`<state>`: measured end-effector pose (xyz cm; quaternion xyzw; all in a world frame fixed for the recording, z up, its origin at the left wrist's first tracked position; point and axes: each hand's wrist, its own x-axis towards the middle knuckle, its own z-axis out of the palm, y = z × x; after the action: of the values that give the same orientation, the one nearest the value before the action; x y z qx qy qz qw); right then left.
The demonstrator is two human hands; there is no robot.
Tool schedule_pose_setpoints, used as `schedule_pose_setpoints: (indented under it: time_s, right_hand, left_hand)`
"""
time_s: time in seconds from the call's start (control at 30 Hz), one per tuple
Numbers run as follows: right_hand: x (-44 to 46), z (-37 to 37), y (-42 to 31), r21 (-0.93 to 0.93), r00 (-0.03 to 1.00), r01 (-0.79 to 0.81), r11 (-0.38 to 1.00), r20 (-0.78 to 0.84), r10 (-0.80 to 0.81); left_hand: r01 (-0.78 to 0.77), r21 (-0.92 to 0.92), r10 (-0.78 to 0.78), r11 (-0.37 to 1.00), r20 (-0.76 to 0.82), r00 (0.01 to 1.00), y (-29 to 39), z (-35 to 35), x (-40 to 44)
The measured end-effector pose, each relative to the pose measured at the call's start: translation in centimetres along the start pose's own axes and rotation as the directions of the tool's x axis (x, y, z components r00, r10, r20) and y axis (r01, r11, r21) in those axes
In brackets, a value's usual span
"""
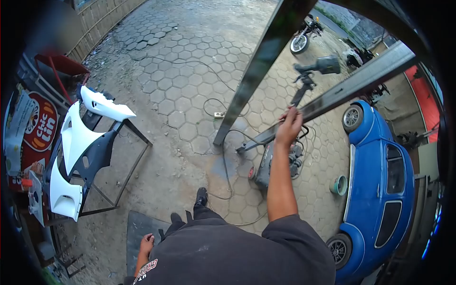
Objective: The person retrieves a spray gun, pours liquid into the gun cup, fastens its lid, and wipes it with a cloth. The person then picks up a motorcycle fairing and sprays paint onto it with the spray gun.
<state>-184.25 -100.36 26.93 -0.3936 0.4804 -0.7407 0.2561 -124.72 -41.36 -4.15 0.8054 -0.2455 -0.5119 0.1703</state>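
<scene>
My right hand (pixel 289 127) is raised in front of me beside the slanted metal beam (pixel 351 88). Its fingers are closed round the lower end of a dark bar-like bracket (pixel 299 94), which has a clamp and a dark cylindrical head (pixel 327 65) at its top. Low at my left side hangs my left hand (pixel 147 241), fingers curled; whether it holds anything cannot be made out. An air compressor (pixel 263 166) stands on the paving below my right hand, with a hose running near it.
White and black body panels (pixel 78 137) rest on a metal stand at the left. Another metal post (pixel 251 80) rises ahead. A blue car (pixel 375 190) and a bucket (pixel 338 185) are at the right. Cables cross the paving; a motorcycle (pixel 300 43) stands farther back.
</scene>
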Motion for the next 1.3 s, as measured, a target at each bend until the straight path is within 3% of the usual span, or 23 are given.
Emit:
schedule_pose_setpoints:
  time_s: [0.07,0.17,0.3,0.37,0.43,0.57,0.67,0.77,0.87,0.97,1.07,1.2,1.27,1.3]
  right_hand:
    - [-5.2,-1.1,-0.5,-0.002,0.998,-0.001,1.000,0.061,0.001]
    - [-14.2,-2.1,-3.4,-0.009,0.979,-0.082,0.997,0.188,0.083]
    - [-26.5,-2.7,-6.1,-0.006,0.892,-0.122,0.992,0.438,0.113]
    - [-33.2,-3.0,-7.1,-0.090,0.826,-0.081,0.993,0.552,0.117]
    - [-40.0,-3.9,-8.9,-0.157,0.722,-0.105,0.982,0.667,0.184]
    - [-51.3,-4.9,-14.6,-0.274,0.430,-0.099,0.957,0.855,0.289]
    - [-57.7,-4.4,-16.7,-0.120,0.188,-0.048,0.992,0.974,0.127]
    - [-61.7,-2.2,-20.3,-0.110,-0.048,-0.175,0.978,0.994,0.103]
    - [-65.8,0.5,-21.5,-0.014,-0.225,-0.191,0.981,0.974,-0.030]
    - [-69.6,3.0,-22.8,-0.033,-0.399,-0.224,0.974,0.915,-0.061]
    - [-73.6,6.3,-23.2,0.006,-0.547,-0.217,0.976,0.828,-0.127]
    - [-80.4,11.1,-23.0,-0.018,-0.714,-0.218,0.976,0.684,-0.148]
    - [-82.7,12.9,-23.3,-0.071,-0.835,-0.184,0.980,0.538,-0.118]
    - [-83.6,13.4,-23.0,-0.155,-0.884,-0.166,0.974,0.462,-0.077]
  left_hand:
    - [-0.060,0.045,0.059,0.997,0.003,0.998,0.4,0.1,-1.3]
    - [-0.287,0.034,0.289,0.957,-0.055,0.956,1.5,0.4,-2.3]
    - [-0.510,0.019,0.507,0.860,-0.146,0.850,9.9,-0.4,-6.1]
    - [-0.612,0.106,0.619,0.784,-0.224,0.753,13.6,-1.9,-8.8]
    - [-0.771,-0.117,0.692,0.626,-0.372,0.619,17.1,-3.2,-13.7]
    - [-0.973,-0.034,0.814,0.228,-0.541,0.210,18.7,-7.5,-26.2]
    - [-0.991,0.002,0.762,0.132,-0.640,0.100,17.6,-8.9,-34.0]
    - [-0.964,-0.046,0.616,0.263,-0.761,0.204,9.7,-11.7,-36.3]
    - [-0.949,-0.044,0.464,0.311,-0.865,0.193,4.7,-13.9,-39.9]
    - [-0.922,-0.047,0.346,0.384,-0.919,0.190,-0.2,-15.9,-41.5]
    - [-0.857,-0.031,0.146,0.515,-0.982,0.124,-2.0,-16.8,-43.8]
    - [-0.830,-0.100,0.045,0.549,-0.988,0.149,-4.6,-19.6,-45.3]
    - [-0.753,0.053,0.119,0.656,-0.992,0.033,-5.1,-20.4,-45.9]
    - [-0.737,0.067,0.127,0.673,-0.992,0.026,-5.6,-20.0,-46.1]
